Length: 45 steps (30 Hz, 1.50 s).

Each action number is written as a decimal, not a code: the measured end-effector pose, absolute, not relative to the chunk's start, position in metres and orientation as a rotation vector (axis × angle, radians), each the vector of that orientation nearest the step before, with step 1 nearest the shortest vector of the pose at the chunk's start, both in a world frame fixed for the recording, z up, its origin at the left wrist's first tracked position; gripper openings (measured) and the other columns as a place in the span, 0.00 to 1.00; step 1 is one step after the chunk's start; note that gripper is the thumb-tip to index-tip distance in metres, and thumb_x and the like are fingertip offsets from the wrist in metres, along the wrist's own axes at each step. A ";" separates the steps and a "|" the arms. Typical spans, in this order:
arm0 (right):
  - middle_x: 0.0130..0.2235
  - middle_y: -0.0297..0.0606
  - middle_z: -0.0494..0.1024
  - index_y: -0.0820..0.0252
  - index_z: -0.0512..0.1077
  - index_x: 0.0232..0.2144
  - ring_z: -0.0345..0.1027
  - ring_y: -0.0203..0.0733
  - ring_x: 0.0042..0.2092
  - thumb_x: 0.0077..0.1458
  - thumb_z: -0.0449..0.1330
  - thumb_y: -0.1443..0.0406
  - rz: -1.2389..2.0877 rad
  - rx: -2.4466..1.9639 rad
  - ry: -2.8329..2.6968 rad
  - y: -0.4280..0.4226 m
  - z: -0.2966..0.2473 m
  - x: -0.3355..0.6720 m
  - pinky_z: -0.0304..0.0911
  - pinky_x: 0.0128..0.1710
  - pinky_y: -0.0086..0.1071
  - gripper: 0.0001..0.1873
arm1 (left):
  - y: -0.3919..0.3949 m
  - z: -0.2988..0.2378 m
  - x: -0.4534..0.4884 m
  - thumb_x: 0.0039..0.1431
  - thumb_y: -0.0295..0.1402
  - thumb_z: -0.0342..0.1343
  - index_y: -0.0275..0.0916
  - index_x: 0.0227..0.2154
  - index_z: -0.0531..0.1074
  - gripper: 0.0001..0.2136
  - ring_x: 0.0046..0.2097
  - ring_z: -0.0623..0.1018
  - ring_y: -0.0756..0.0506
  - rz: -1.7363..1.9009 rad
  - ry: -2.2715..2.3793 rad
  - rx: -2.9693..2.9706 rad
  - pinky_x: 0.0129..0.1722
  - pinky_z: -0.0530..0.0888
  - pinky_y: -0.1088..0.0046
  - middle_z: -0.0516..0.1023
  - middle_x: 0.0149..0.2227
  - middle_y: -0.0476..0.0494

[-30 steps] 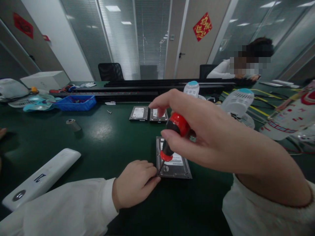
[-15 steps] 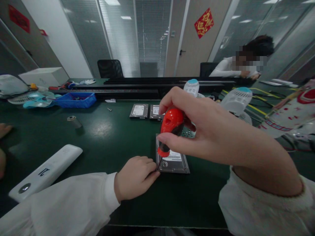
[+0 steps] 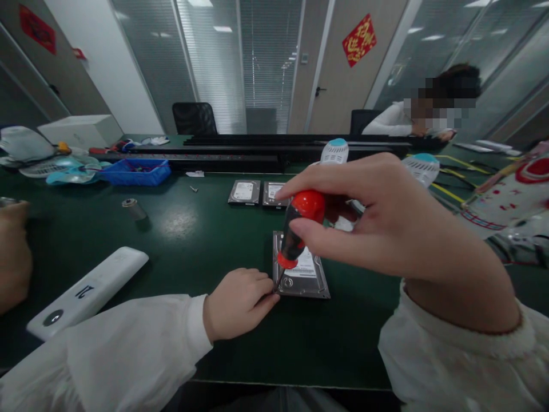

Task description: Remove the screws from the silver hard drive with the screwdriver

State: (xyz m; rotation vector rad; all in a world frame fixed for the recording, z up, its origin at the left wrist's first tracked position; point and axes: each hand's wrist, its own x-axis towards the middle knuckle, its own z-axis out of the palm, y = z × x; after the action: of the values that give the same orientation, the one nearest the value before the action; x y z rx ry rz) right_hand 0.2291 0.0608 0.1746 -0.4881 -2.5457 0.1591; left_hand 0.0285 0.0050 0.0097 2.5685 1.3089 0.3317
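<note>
My right hand (image 3: 360, 212) is closed around the handle of a red and black screwdriver (image 3: 295, 229), thumb on the near side and index finger over the top. The shaft slants down to the near left corner of a hard drive (image 3: 306, 286) lying flat on the green table. At that corner my left hand (image 3: 242, 303) has its fingers pressed together beside the screwdriver tip. The fingertips hide what they pinch, if anything. Just beyond sit two more hard drives, one (image 3: 244, 192) in full view and another (image 3: 271, 194) partly behind my right hand.
A white oblong device (image 3: 92, 289) and a metal cylinder (image 3: 134, 209) stand to the left. Behind them is a blue tray (image 3: 136, 173). Another person's hand (image 3: 12, 257) is at the left edge. White fans (image 3: 334, 151) and a patterned bag (image 3: 506, 194) occupy the right. A person sits across the table.
My right hand has turned on the screwdriver, its index finger reaching farther over the handle. The left hand keeps its place at the drive's corner. Another person's hand has come farther into view at left.
</note>
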 end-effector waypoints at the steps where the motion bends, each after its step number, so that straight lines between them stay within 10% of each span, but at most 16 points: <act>1: 0.33 0.34 0.77 0.62 0.75 0.41 0.64 0.33 0.31 0.60 0.56 0.63 0.158 -0.472 -2.562 0.060 0.175 0.229 0.56 0.33 0.30 0.11 | 0.005 0.010 0.028 0.69 0.36 0.47 0.39 0.31 0.73 0.13 0.36 0.76 0.45 0.330 1.311 2.569 0.38 0.70 0.67 0.77 0.33 0.47; 38: 0.38 0.40 0.78 0.59 0.75 0.49 0.69 0.40 0.37 0.61 0.56 0.48 -0.065 -0.635 -2.546 0.060 0.171 0.227 0.58 0.38 0.33 0.25 | 0.005 0.012 0.029 0.69 0.36 0.47 0.39 0.31 0.72 0.13 0.35 0.75 0.46 0.316 1.322 2.583 0.36 0.69 0.67 0.77 0.32 0.48; 45: 0.42 0.40 0.77 0.61 0.70 0.55 0.70 0.40 0.42 0.64 0.51 0.60 -0.030 -0.567 -2.570 0.059 0.171 0.225 0.60 0.42 0.35 0.20 | 0.005 0.012 0.030 0.69 0.36 0.46 0.39 0.31 0.72 0.13 0.36 0.76 0.45 0.307 1.320 2.582 0.38 0.70 0.66 0.77 0.33 0.47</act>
State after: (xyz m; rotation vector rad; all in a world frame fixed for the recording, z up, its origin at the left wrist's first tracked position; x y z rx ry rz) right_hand 0.2254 0.0593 0.1710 -0.5666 -2.5701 -0.0300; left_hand 0.0295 0.0047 0.0117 2.5825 1.3200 0.3072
